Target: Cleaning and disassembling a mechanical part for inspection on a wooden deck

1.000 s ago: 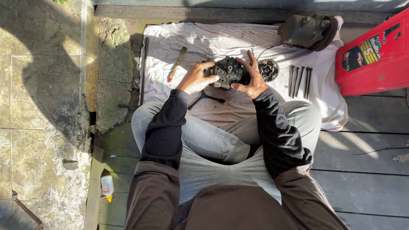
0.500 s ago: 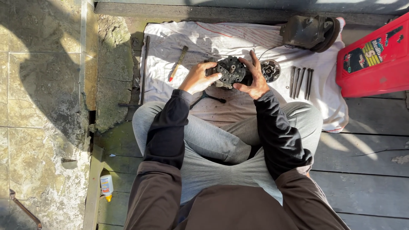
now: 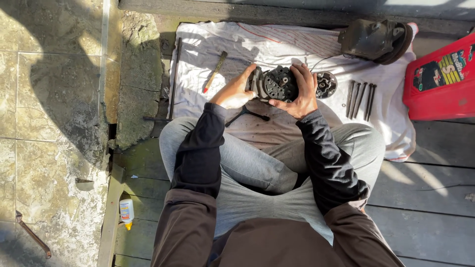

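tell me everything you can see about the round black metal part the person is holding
The round black metal machine part looks like a dark, greasy casting with a circular face, a small hub at its centre and holes around it. It is held above the stained white cloth, face up toward the camera. The left hand grips its left edge; the right hand wraps its right side, fingers over the top.
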